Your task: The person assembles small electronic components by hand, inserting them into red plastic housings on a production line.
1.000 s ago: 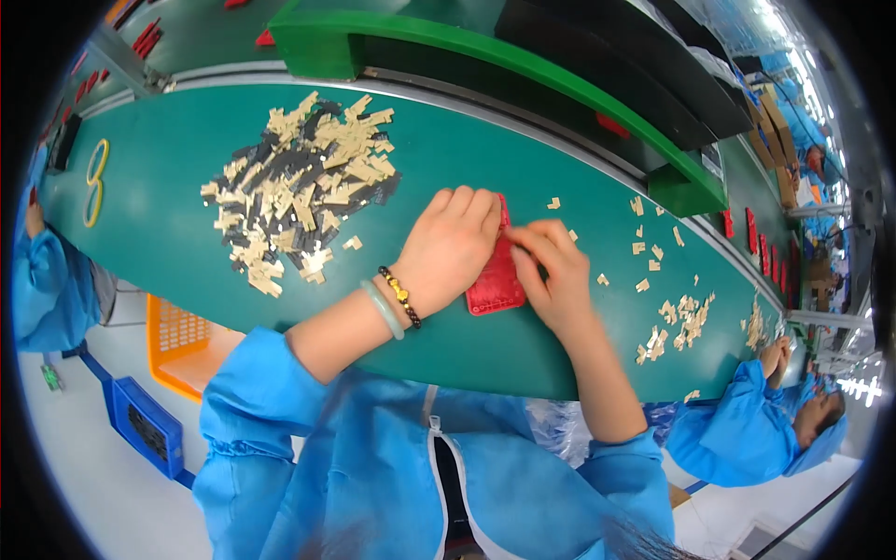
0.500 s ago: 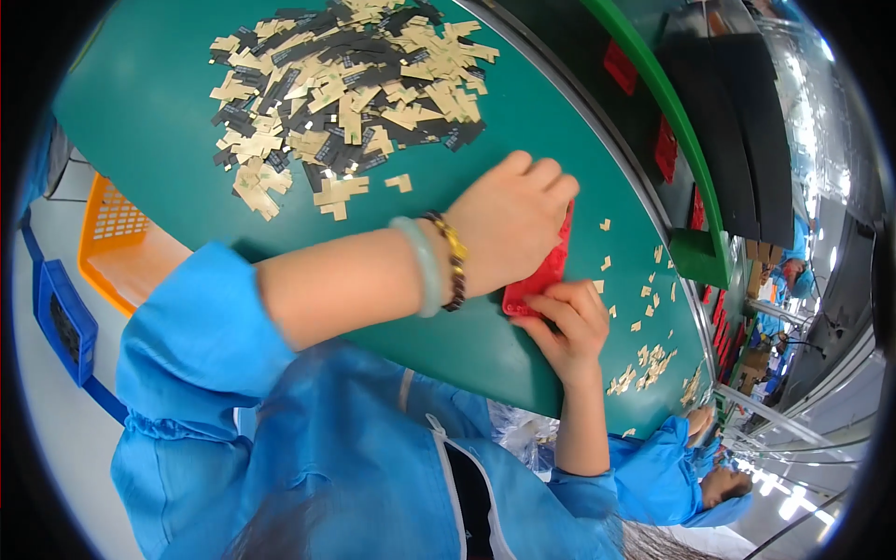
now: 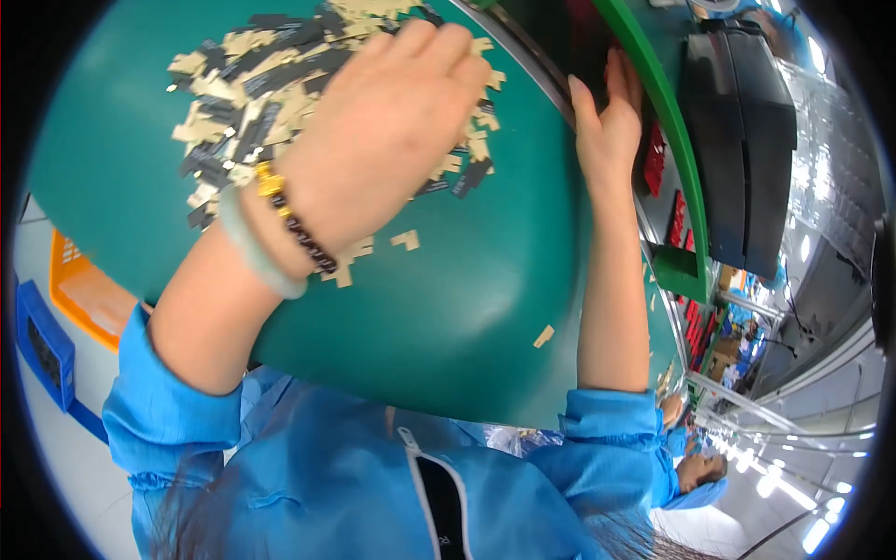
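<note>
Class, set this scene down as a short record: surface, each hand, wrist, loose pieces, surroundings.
Surface: green table
Left hand: over the pile of cream and black pieces; its grip cannot be told
Right hand: fingers extended, at the table's far edge, beside the green frame
Left wrist: pale green bangle, beaded bracelet
Loose pieces: an L-shaped cream piece near the pile, another cream piece nearer the person
Surroundings: orange basket on the person's left

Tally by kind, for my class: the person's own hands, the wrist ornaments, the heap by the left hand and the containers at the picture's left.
Hands: 2 (left hand, right hand)
Pale green bangle: 1
Beaded bracelet: 1
Cream-and-black heap: 1, pieces overlapping too much to count
Orange basket: 1
Blue bin: 1
Total: 7
</note>
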`<state>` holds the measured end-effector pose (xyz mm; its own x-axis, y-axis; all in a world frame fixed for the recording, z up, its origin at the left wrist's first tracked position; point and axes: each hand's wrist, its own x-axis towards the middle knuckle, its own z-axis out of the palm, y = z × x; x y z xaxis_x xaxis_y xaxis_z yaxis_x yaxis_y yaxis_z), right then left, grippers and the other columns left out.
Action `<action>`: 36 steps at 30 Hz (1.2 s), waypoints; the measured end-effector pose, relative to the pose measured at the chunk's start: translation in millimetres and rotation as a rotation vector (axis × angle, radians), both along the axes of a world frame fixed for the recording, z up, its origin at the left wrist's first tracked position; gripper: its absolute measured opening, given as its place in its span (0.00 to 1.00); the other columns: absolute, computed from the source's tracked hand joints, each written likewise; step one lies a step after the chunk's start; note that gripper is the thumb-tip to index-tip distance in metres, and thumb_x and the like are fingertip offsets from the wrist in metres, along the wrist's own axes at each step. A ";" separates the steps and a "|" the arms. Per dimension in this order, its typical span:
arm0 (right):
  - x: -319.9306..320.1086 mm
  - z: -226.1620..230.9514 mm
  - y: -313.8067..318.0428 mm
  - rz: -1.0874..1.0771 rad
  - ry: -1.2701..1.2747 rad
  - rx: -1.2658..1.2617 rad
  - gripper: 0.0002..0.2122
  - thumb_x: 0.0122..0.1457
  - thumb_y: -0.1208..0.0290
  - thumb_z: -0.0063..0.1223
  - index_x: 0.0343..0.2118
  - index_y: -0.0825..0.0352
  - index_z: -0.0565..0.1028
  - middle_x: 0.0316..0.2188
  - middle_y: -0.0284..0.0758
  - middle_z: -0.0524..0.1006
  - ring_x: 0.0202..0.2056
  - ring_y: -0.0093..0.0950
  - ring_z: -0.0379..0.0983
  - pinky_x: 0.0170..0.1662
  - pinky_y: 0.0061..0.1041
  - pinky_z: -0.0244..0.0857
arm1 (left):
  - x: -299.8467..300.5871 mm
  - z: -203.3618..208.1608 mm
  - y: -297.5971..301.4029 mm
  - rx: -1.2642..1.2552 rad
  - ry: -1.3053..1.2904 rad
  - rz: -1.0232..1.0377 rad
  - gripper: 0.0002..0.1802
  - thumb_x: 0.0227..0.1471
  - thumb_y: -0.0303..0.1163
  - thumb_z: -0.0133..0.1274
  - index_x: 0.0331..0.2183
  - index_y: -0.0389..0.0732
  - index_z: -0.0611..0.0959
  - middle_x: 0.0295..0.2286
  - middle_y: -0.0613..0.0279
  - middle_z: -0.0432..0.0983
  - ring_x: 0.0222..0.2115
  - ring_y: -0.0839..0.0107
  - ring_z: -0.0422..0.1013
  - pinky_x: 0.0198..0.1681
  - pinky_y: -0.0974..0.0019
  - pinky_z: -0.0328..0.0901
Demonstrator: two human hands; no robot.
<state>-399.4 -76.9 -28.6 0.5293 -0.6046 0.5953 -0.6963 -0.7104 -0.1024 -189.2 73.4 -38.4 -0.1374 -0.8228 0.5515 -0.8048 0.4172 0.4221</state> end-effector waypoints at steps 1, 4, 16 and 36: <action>-7.5 1.4 0.4 -0.056 0.005 0.112 0.24 0.58 0.64 0.52 0.58 0.63 0.65 0.55 0.47 0.67 0.56 0.43 0.63 0.58 0.33 0.55 | 1.7 -1.5 1.2 -0.027 -0.036 0.064 0.10 0.39 0.23 0.51 0.31 0.36 0.77 0.31 0.56 0.69 0.37 0.61 0.66 0.41 0.64 0.62; -49.6 1.9 1.1 -0.186 0.178 -0.080 0.17 0.57 0.65 0.50 0.48 0.68 0.72 0.41 0.48 0.74 0.43 0.48 0.70 0.49 0.41 0.63 | 4.6 4.3 5.4 -0.023 -0.142 0.115 0.10 0.38 0.23 0.51 0.29 0.35 0.76 0.30 0.57 0.69 0.36 0.61 0.66 0.41 0.65 0.63; -210.0 -1.1 -58.8 -0.501 0.324 -0.191 0.17 0.57 0.65 0.46 0.47 0.67 0.74 0.46 0.50 0.73 0.49 0.48 0.68 0.56 0.40 0.59 | 8.0 18.6 3.6 0.054 0.108 0.066 0.07 0.39 0.19 0.54 0.24 0.38 0.73 0.24 0.57 0.68 0.30 0.57 0.65 0.35 0.59 0.63; -109.3 24.3 160.4 -0.120 0.185 0.180 0.11 0.41 0.79 0.53 0.30 0.62 0.78 0.26 0.33 0.73 0.27 0.32 0.71 0.32 0.31 0.65 | -19.8 63.3 16.2 0.564 0.383 -0.489 0.05 0.42 0.21 0.49 0.26 0.36 0.70 0.28 0.57 0.70 0.31 0.64 0.67 0.39 0.66 0.63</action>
